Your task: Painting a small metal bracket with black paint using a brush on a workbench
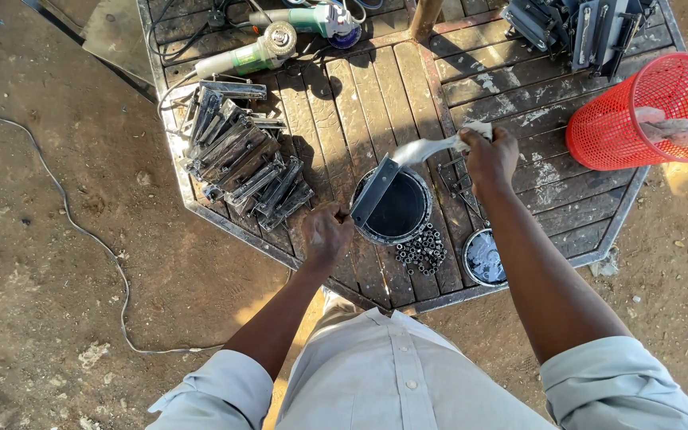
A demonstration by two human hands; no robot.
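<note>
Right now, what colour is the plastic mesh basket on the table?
The plastic mesh basket is bright red, lying tipped on the wooden slatted table; the head view shows it.

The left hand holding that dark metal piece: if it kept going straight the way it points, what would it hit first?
The left hand points up and right, so it would probably first meet the black paint can, over which its flat metal piece already slants. How high the hand is above the rim is hard to judge.

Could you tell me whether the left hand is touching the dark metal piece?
Touching: the head view shows the left hand gripping the lower end of the dark metal piece.
</note>
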